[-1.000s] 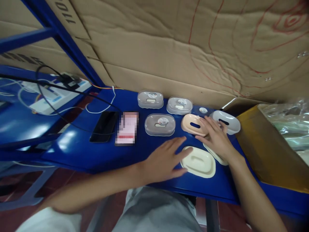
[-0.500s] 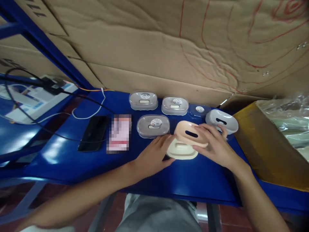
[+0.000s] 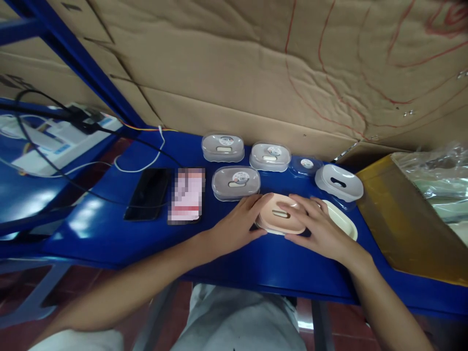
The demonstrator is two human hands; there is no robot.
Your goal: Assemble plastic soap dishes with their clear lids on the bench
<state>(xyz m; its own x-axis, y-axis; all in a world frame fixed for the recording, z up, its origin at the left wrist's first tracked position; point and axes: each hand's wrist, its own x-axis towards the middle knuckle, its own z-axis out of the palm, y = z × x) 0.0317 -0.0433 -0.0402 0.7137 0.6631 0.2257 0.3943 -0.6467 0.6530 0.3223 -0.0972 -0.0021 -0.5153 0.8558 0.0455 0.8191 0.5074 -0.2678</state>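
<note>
A peach oval soap dish with a slot in its middle sits low over the blue table in front of me. A pale bar shows through the slot, and a light rim shows under its front edge. My left hand grips its left end, thumb at the front and fingers behind. My right hand holds the right end, fingers over the far rim and thumb at the near edge. Just right of it lies a cream oval tray, partly hidden by that hand.
Clear-lidded oval dishes, a left one, a middle one and a nearer one, stand behind. A clear lid and a white slotted tray lie farther right. Phones, cables and a cardboard box flank them.
The peach piece, tilted above a cream base before, has come down level, and a pale bar now fills its slot. A cream tray now shows on the right.
</note>
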